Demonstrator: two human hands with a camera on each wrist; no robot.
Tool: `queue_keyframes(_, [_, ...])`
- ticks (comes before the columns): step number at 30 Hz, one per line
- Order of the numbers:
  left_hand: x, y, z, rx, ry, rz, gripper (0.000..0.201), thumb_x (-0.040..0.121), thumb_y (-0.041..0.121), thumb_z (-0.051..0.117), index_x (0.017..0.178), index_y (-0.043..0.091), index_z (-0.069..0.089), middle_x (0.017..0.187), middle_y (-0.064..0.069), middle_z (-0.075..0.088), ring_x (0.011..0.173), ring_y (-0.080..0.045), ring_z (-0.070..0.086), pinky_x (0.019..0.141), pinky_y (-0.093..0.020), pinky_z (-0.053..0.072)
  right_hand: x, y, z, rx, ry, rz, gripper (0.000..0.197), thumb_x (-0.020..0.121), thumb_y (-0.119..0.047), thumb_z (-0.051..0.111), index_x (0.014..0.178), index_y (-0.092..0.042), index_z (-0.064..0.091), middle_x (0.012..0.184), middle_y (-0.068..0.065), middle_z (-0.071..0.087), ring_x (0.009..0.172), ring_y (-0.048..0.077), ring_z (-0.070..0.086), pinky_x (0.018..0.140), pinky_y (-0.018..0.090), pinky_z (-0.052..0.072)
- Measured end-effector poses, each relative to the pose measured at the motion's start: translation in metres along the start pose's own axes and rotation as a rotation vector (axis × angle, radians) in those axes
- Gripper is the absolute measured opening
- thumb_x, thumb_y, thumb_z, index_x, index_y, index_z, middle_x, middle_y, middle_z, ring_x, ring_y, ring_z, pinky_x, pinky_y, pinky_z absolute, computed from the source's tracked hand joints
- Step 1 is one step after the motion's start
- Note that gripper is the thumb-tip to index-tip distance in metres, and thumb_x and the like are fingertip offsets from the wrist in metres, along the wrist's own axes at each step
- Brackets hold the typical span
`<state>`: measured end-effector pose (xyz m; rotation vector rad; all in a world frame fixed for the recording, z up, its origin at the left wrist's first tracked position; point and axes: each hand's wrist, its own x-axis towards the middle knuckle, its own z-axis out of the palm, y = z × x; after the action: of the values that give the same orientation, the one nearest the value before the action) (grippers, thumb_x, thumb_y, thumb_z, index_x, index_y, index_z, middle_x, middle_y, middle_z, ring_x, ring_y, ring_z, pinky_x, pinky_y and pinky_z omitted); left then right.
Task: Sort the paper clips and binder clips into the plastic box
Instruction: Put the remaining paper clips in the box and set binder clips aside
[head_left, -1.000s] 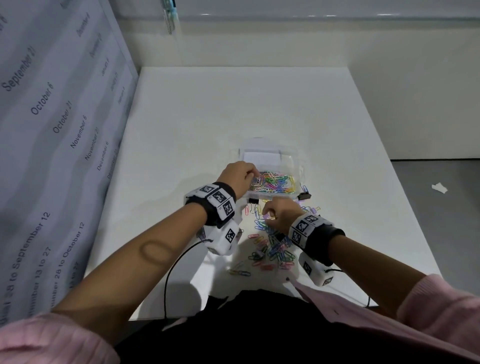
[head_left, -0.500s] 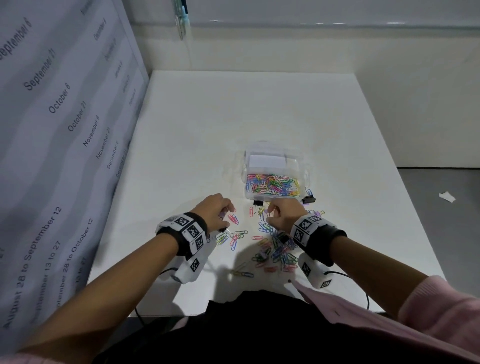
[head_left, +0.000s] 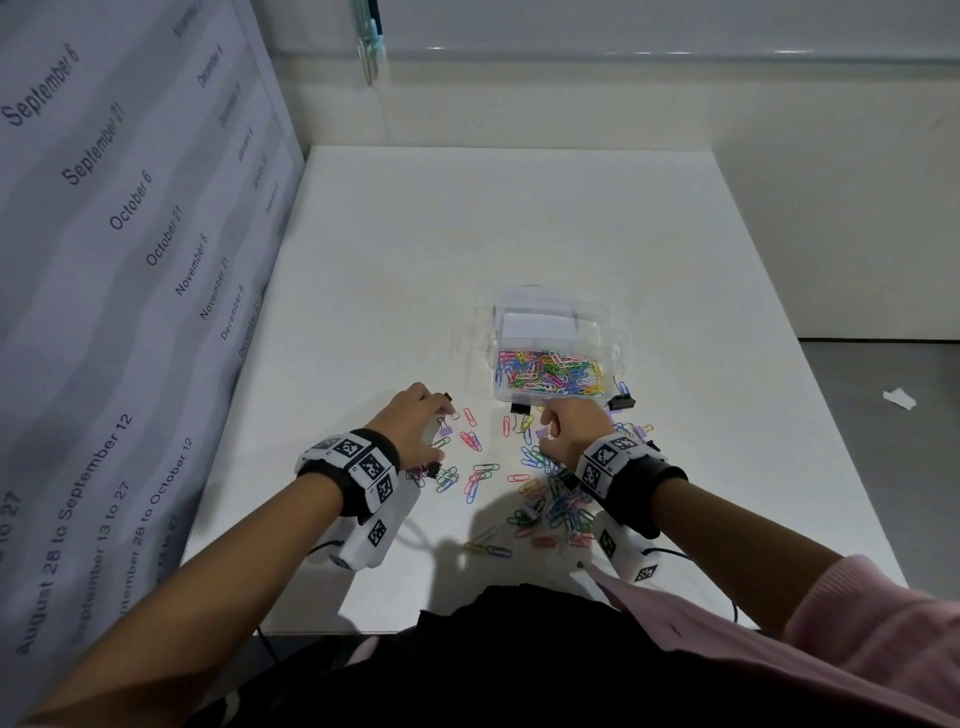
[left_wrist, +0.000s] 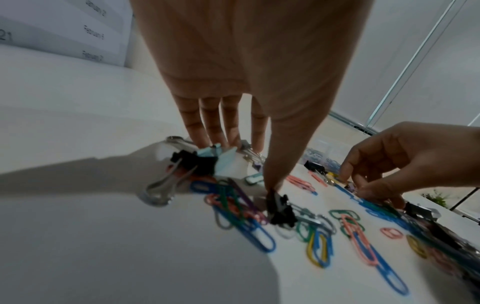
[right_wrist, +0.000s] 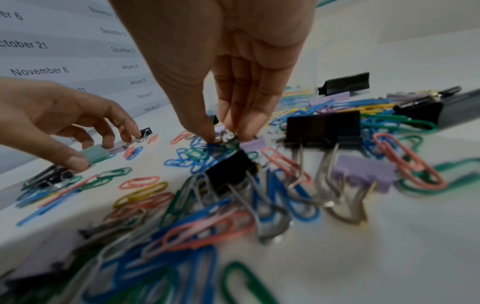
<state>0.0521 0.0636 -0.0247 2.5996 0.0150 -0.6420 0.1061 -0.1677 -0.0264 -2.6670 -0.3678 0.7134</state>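
The clear plastic box (head_left: 550, 399) stands mid-table; its near compartment holds coloured paper clips (head_left: 550, 371), its far one a white paper. Loose paper clips (head_left: 556, 499) and binder clips lie in front of it. My left hand (head_left: 434, 431) (left_wrist: 246, 164) is spread over the left cluster: fingertips touch pale blue and black binder clips (left_wrist: 205, 159), and the thumb presses a black binder clip (left_wrist: 279, 207). My right hand (head_left: 545, 428) (right_wrist: 226, 135) pinches a small lilac binder clip (head_left: 541, 432) in the pile.
Two black binder clips (head_left: 521, 409) (head_left: 622, 401) lie against the box's near wall. A date-printed panel (head_left: 130, 260) runs along the table's left edge. Grey floor with a white scrap (head_left: 898, 399) lies to the right. Wrist-camera cables trail near the front edge.
My left hand has drawn back from over the box and come down on the clips left of the pile. My right hand has stayed at the pile's far end.
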Motion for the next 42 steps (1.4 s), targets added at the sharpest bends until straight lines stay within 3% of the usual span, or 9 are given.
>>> queue_keyframes(6, [-0.004,0.003,0.003,0.16,0.0,0.0,0.074,0.067,0.035,0.075,0.132,0.027,0.042,0.13,-0.003,0.039,0.121,-0.023,0.039,0.101,-0.042,0.04,-0.002,0.001,-0.001,0.02,-0.017,-0.019,0.01,0.072,-0.017,0.062,0.075,-0.014,0.052,0.079,0.002,0.054,0.076,0.02,0.049,0.064,0.027,0.038])
queue_keyframes(12, [-0.009,0.001,0.007,0.239,0.112,0.023,0.029,0.078,0.031,0.063,0.103,0.017,0.059,0.117,-0.003,0.05,0.115,-0.024,0.044,0.093,-0.035,0.038,-0.01,0.011,-0.008,0.159,0.053,-0.014,0.01,0.068,-0.007,0.056,0.067,-0.016,0.056,0.075,0.003,0.062,0.072,0.019,0.054,0.059,0.026,0.042])
queue_keyframes(14, [-0.01,0.001,0.009,0.283,0.113,0.01,0.025,0.083,0.032,0.059,0.102,0.017,0.061,0.118,-0.003,0.051,0.115,-0.023,0.043,0.092,-0.033,0.037,-0.013,0.016,-0.011,0.155,0.057,0.005,0.009,0.067,-0.007,0.056,0.069,-0.014,0.059,0.078,0.005,0.066,0.074,0.02,0.056,0.056,0.025,0.042])
queue_keyframes(18, [-0.009,0.002,0.01,0.294,0.127,0.01,0.02,0.087,0.03,0.054,0.1,0.018,0.063,0.117,-0.002,0.053,0.114,-0.022,0.044,0.09,-0.031,0.037,-0.018,0.028,-0.016,0.024,0.044,0.026,0.007,0.073,-0.011,0.056,0.077,-0.013,0.062,0.083,0.005,0.065,0.081,0.023,0.059,0.067,0.031,0.046])
queue_keyframes(25, [-0.006,0.024,0.018,0.288,0.131,0.086,0.018,0.087,0.027,0.057,0.102,0.018,0.062,0.118,-0.002,0.05,0.115,-0.022,0.044,0.095,-0.033,0.035,-0.016,0.022,-0.008,-0.087,0.06,-0.247,0.034,0.078,-0.005,0.054,0.111,-0.007,0.061,0.115,0.012,0.059,0.112,0.028,0.05,0.096,0.033,0.04])
queue_keyframes(29, [0.0,0.038,0.021,0.256,0.131,0.175,0.042,0.085,0.017,0.059,0.125,0.014,0.049,0.131,-0.007,0.041,0.117,-0.025,0.045,0.096,-0.035,0.042,-0.009,0.011,0.003,-0.118,0.052,-0.306,0.05,0.072,0.005,0.051,0.121,-0.001,0.052,0.117,0.02,0.056,0.109,0.036,0.05,0.092,0.045,0.046])
queue_keyframes(32, [0.007,0.041,0.022,0.213,0.058,0.163,0.053,0.087,0.013,0.057,0.136,0.009,0.039,0.139,-0.01,0.036,0.126,-0.027,0.039,0.105,-0.037,0.039,-0.009,0.009,0.009,-0.164,0.033,-0.286,0.053,0.076,0.006,0.046,0.128,-0.001,0.045,0.124,0.019,0.049,0.11,0.036,0.045,0.093,0.042,0.042])
queue_keyframes(38, [0.005,0.046,0.032,0.187,0.047,0.187,0.032,0.086,-0.001,0.048,0.117,0.003,0.056,0.118,-0.013,0.047,0.109,-0.03,0.047,0.093,-0.038,0.044,-0.017,0.004,0.023,-0.047,0.014,-0.267,0.042,0.08,0.003,0.047,0.121,-0.001,0.054,0.115,0.021,0.052,0.105,0.035,0.048,0.087,0.036,0.039])
queue_keyframes(42, [0.004,0.051,0.036,0.119,-0.026,0.2,0.034,0.088,0.003,0.05,0.121,0.007,0.055,0.117,-0.014,0.05,0.106,-0.03,0.053,0.091,-0.036,0.044,-0.019,-0.004,0.022,-0.01,-0.088,-0.269,0.038,0.084,-0.01,0.055,0.121,-0.007,0.056,0.116,0.017,0.054,0.108,0.031,0.051,0.09,0.03,0.039])
